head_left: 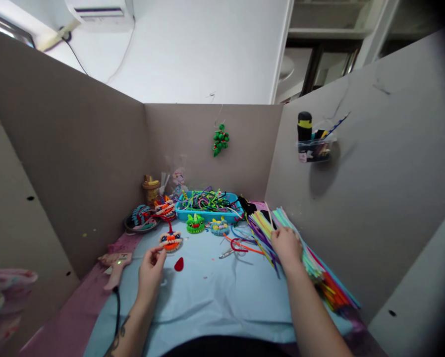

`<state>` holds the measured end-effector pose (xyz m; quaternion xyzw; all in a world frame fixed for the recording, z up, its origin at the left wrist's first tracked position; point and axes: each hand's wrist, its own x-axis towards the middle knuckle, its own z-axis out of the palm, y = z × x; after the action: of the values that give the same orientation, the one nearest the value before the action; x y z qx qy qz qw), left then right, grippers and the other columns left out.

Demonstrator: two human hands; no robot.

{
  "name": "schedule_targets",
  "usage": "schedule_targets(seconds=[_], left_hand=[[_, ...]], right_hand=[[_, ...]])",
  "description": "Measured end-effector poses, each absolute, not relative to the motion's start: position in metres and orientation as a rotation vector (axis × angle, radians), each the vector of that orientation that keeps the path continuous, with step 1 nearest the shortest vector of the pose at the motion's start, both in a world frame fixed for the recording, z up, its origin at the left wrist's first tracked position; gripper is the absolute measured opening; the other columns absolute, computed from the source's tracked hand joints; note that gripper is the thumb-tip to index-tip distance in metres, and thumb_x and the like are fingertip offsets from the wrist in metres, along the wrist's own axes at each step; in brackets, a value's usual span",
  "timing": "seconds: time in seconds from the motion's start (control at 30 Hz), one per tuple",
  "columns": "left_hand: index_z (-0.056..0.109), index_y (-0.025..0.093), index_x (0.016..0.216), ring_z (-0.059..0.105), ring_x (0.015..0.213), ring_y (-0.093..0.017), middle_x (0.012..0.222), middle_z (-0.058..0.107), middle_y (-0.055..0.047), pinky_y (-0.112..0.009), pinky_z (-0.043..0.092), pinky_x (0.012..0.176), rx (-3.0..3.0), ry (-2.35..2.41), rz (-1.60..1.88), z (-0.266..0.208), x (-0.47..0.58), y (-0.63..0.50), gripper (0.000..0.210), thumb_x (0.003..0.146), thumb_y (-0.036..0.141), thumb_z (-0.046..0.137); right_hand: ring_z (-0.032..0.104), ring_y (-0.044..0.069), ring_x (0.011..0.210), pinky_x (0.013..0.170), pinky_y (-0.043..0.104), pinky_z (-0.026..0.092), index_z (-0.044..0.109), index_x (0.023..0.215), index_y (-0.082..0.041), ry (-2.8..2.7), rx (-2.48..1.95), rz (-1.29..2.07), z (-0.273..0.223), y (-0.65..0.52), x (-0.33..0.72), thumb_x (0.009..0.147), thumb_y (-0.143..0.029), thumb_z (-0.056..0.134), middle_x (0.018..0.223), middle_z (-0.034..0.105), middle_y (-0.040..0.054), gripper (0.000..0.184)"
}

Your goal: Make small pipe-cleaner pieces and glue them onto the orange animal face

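Observation:
My left hand [152,265] is closed, thumb and fingers pinched together beside an orange, white and blue animal head made of pipe cleaners [171,242]. Whether the pinch holds anything is hidden. A red teardrop-shaped piece [179,264] lies just right of that hand. Over on the right, my right hand [287,244] has its fingers closed on a pale pipe cleaner [269,214] at the pile of coloured pipe cleaners [261,223]. Pliers [228,253] and a bent red pipe cleaner [238,245] lie between the hands.
A blue basket [207,216] of pipe cleaner pieces stands at the back, behind a green head [195,224] and a light blue head [219,226]. At left are a glue gun [117,265] with a cable and a dark bowl [133,229]. Grey panels [215,168] enclose the table.

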<state>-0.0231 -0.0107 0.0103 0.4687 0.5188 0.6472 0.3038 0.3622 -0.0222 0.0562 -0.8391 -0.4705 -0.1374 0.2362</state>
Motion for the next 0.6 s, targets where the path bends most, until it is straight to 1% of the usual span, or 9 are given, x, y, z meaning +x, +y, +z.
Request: schedule_targets(seconds=[0.1,0.2,0.27,0.37,0.43,0.47,0.53,0.6], left_hand=[[0.057,0.016,0.086,0.039,0.051,-0.01,0.057,0.043,0.006,-0.02,0.029,0.046,1.236,1.366,1.711,0.011,-0.023,-0.011,0.041,0.062,0.049,0.064],[0.057,0.016,0.087,0.039,0.051,-0.01,0.057,0.044,0.006,-0.019,0.03,0.046,1.225,1.353,1.713,0.011,-0.022,-0.011,0.041,0.062,0.048,0.064],[0.058,0.016,0.087,0.039,0.05,-0.01,0.057,0.044,0.006,-0.019,0.03,0.045,1.215,1.348,1.712,0.012,-0.021,-0.011,0.042,0.062,0.048,0.064],[0.059,0.016,0.086,0.039,0.048,-0.01,0.055,0.044,0.006,-0.02,0.03,0.044,1.212,1.345,1.72,0.014,-0.021,-0.011,0.043,0.06,0.05,0.065],[0.06,0.016,0.085,0.039,0.048,-0.01,0.055,0.044,0.006,-0.02,0.03,0.044,1.211,1.35,1.722,0.015,-0.02,-0.011,0.044,0.059,0.051,0.065],[0.06,0.016,0.085,0.04,0.048,-0.01,0.055,0.044,0.006,-0.02,0.03,0.044,1.208,1.352,1.723,0.016,-0.02,-0.011,0.045,0.058,0.051,0.066],[0.06,0.016,0.084,0.04,0.048,-0.01,0.056,0.045,0.006,-0.021,0.031,0.045,1.207,1.355,1.72,0.016,-0.02,-0.011,0.045,0.057,0.052,0.066],[0.059,0.015,0.084,0.041,0.049,-0.01,0.056,0.045,0.005,-0.021,0.031,0.046,1.216,1.355,1.722,0.017,-0.019,-0.011,0.046,0.057,0.052,0.066]], right_hand=[[0.055,0.026,0.092,0.072,0.034,0.042,0.064,0.089,-0.016,-1.289,-2.359,-0.384,0.076,-0.035,0.358,0.082,-0.027,0.037,0.099,0.059,0.0142,0.03],[0.058,0.026,0.086,0.068,0.035,0.044,0.064,0.091,-0.017,-1.281,-2.404,-0.291,0.097,-0.043,0.366,0.084,-0.031,0.034,0.093,0.061,0.0143,0.034],[0.059,0.027,0.085,0.067,0.036,0.045,0.063,0.093,-0.016,-1.278,-2.471,-0.218,0.105,-0.043,0.376,0.083,-0.03,0.034,0.094,0.062,0.0146,0.033],[0.059,0.029,0.09,0.07,0.038,0.045,0.064,0.094,-0.015,-1.328,-2.595,0.002,0.104,-0.043,0.392,0.081,-0.03,0.041,0.098,0.062,0.0166,0.03],[0.059,0.03,0.093,0.071,0.039,0.045,0.063,0.095,-0.014,-1.346,-2.632,0.091,0.102,-0.045,0.394,0.079,-0.035,0.046,0.099,0.062,0.0173,0.032],[0.058,0.031,0.094,0.072,0.04,0.045,0.063,0.097,-0.014,-1.344,-2.626,0.051,0.102,-0.045,0.391,0.078,-0.039,0.048,0.1,0.061,0.0176,0.034],[0.055,0.031,0.099,0.076,0.042,0.043,0.06,0.102,-0.014,-1.356,-2.533,-0.165,0.103,-0.041,0.377,0.078,-0.043,0.047,0.103,0.059,0.0183,0.04],[0.053,0.028,0.102,0.081,0.038,0.04,0.061,0.102,-0.016,-1.48,-2.308,-0.311,0.105,-0.025,0.355,0.082,-0.039,0.043,0.108,0.058,0.0169,0.035]])
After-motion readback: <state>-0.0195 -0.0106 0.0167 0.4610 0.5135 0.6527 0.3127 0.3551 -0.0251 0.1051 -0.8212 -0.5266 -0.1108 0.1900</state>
